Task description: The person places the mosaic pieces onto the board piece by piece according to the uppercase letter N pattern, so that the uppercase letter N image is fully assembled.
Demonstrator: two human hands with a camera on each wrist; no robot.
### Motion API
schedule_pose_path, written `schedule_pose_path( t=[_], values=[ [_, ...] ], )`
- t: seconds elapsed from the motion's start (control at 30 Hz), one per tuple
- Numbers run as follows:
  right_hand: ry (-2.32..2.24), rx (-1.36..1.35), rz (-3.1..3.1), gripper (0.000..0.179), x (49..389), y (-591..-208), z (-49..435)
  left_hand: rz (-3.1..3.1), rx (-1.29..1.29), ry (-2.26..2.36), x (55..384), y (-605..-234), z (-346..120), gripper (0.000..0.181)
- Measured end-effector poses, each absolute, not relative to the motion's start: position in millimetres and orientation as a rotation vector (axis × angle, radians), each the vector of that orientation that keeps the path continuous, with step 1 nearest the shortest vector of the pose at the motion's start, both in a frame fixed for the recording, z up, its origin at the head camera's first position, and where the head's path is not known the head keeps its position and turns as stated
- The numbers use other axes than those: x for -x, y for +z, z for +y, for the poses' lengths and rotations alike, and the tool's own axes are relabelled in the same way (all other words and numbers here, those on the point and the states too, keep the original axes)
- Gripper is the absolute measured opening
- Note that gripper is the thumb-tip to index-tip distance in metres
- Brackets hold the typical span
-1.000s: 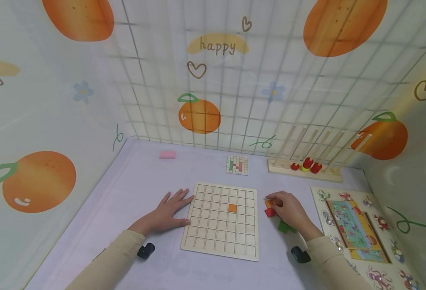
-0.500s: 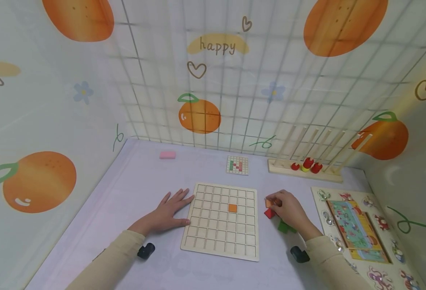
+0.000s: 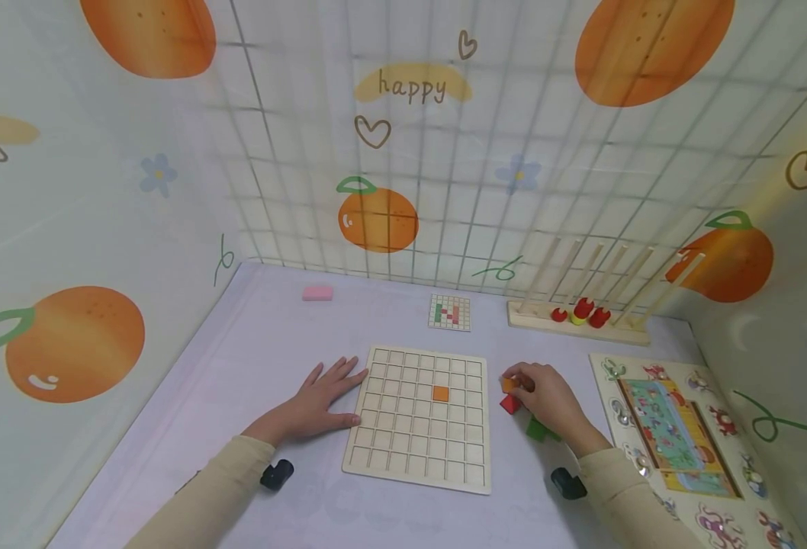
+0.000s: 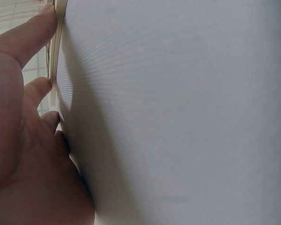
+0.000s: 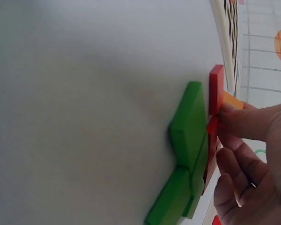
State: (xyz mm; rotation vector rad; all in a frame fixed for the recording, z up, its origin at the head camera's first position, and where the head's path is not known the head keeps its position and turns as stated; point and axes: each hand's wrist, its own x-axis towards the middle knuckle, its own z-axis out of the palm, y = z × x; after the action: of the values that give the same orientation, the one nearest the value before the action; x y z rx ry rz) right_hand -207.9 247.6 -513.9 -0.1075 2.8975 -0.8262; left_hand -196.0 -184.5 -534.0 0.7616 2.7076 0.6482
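Left hand point(image 3: 321, 404): laid on the pale tabletop point(image 3: 252, 351), fingers spread and released, nothing grasped. Left edge of the wooden grid board point(image 3: 413, 421) is touched by thumb and fingertips; same contact is seen in the left wrist view.

Right hand point(image 3: 548, 395): an orange tile point(image 3: 509, 385) is pinched between thumb and index finger, just off the board's right edge. Remaining fingers are seen curled in the right wrist view. A red tile point(image 3: 510, 404) is placed right below the pinched one; whether it is touched by the thumb cannot be told. Green tiles point(image 3: 538, 428) are grouped under the palm side, nearer the wrist, some overlapped. More red is shown behind the green in the right wrist view, partly hidden.

Grid board is set flat in the middle of the tabletop, between the hands. One cell, above and right of centre, is filled by a second orange tile point(image 3: 441, 394).

Beyond the board, a small pattern card point(image 3: 449, 313) is laid flat, printed with green, red and salmon squares on a grid. A pink block point(image 3: 317, 293) is placed at the far left. A wooden peg rack point(image 3: 534, 317) is stood at the far right, with red and yellow pieces point(image 3: 584, 309) seated on it. A puzzle board point(image 3: 702, 400) is laid at the right, bordered by sea-creature pieces.

Beige sleeves point(image 3: 204, 492) are worn. Tabletop is backed by a white curtain point(image 3: 280, 175) printed with oranges, hearts and "happy".
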Motion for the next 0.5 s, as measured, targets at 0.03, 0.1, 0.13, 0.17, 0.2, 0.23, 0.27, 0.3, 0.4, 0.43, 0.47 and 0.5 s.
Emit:
schedule_pose_path(
  t=[0.03,0.1,0.13,0.17,0.2,0.23,0.27,0.3,0.4,0.43,0.47,0.5],
  values=[
    [-0.829,0.108,2.898,0.025,207.6,-513.8,247.6,2.706,-0.760,0.649,196.2,-534.1,-184.6,0.085],
    [-0.833,0.105,2.896,0.024,207.4,-514.0,247.6,2.707,-0.760,0.646,196.5,-534.4,-184.8,0.085],
    [-0.832,0.109,2.896,0.023,207.2,-514.0,247.7,2.706,-0.760,0.647,196.6,-534.6,-184.8,0.085],
    [-0.831,0.115,2.897,0.023,207.0,-514.0,248.0,2.707,-0.760,0.646,196.7,-534.8,-184.9,0.085],
    [-0.831,0.117,2.897,0.022,206.7,-513.9,248.1,2.708,-0.759,0.642,196.8,-535.0,-185.0,0.085],
    [-0.831,0.115,2.897,0.021,206.6,-513.9,248.1,2.708,-0.760,0.641,196.8,-535.2,-185.0,0.085],
    [-0.830,0.117,2.897,0.021,206.5,-514.3,248.5,2.708,-0.762,0.640,196.7,-535.4,-185.1,0.085],
    [-0.834,0.118,2.896,0.021,206.4,-514.4,248.8,2.708,-0.762,0.642,196.7,-535.5,-185.0,0.085],
    [-0.848,0.103,2.889,0.021,205.9,-514.6,249.2,2.705,-0.761,0.644,196.7,-535.8,-184.9,0.086],
    [-0.853,0.096,2.885,0.021,205.6,-514.6,249.1,2.706,-0.760,0.642,196.8,-535.9,-184.9,0.086],
    [-0.858,0.091,2.881,0.021,205.2,-514.4,249.1,2.708,-0.761,0.640,196.9,-536.1,-185.0,0.086],
    [-0.864,0.077,2.876,0.022,205.1,-514.3,248.8,2.709,-0.758,0.635,197.1,-536.4,-185.0,0.086]
  ],
)
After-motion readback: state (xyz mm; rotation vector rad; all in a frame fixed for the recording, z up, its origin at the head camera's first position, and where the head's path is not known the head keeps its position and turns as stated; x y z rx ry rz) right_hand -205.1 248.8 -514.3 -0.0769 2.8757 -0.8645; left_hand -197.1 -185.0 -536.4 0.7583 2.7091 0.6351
